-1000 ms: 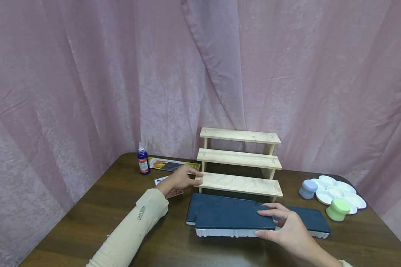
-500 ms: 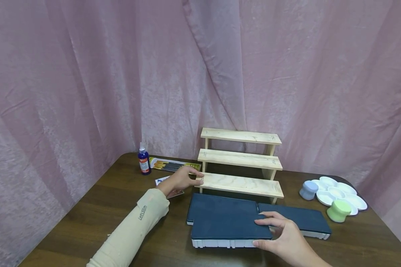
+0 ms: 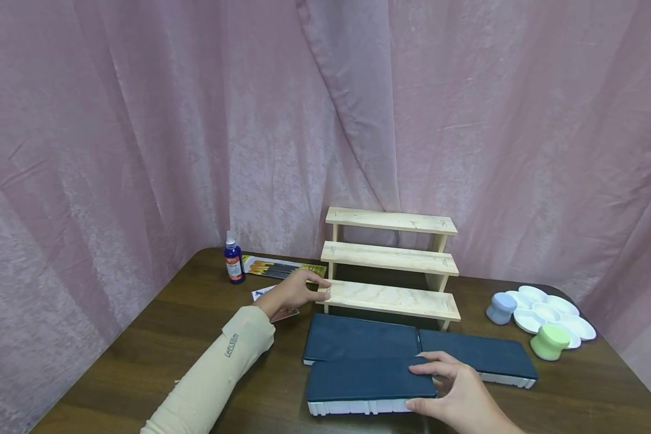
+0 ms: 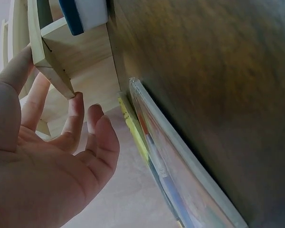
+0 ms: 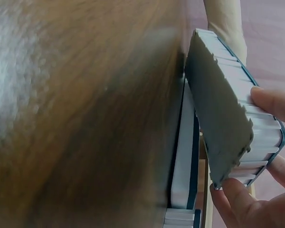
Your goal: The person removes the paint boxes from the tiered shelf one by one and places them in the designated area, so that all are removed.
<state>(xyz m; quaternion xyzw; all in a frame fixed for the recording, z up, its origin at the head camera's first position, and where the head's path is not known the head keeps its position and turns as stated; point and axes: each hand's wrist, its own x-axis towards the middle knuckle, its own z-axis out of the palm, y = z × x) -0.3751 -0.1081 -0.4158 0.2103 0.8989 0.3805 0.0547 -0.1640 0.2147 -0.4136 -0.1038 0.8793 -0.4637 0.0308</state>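
My left hand [image 3: 295, 290] pinches the left end of the lowest board on a three-tier wooden riser [image 3: 390, 298]. The left wrist view shows the fingertips at that board's corner, thumb on one face. With my right hand [image 3: 458, 389] I hold a flat box [image 3: 369, 381] by its right end; it has a dark blue top and white ribbed sides. In the right wrist view this box is raised and tilted off the table, its grey underside showing. Behind it lie two similar dark blue-topped boxes, a left one [image 3: 352, 336] and a right one [image 3: 483, 354].
A blue bottle [image 3: 233, 262] and a packet of brushes [image 3: 276, 268] are at the back left. A flat card-like pack [image 3: 263, 292] lies partly under my left arm. On the right are a white flower-shaped palette [image 3: 545, 312], a blue pot [image 3: 501, 308] and a green pot [image 3: 550, 342].
My right hand has brought the box towards me and slightly left, uncovering more of the two boxes behind it. My left hand has stayed on the riser's lowest board.
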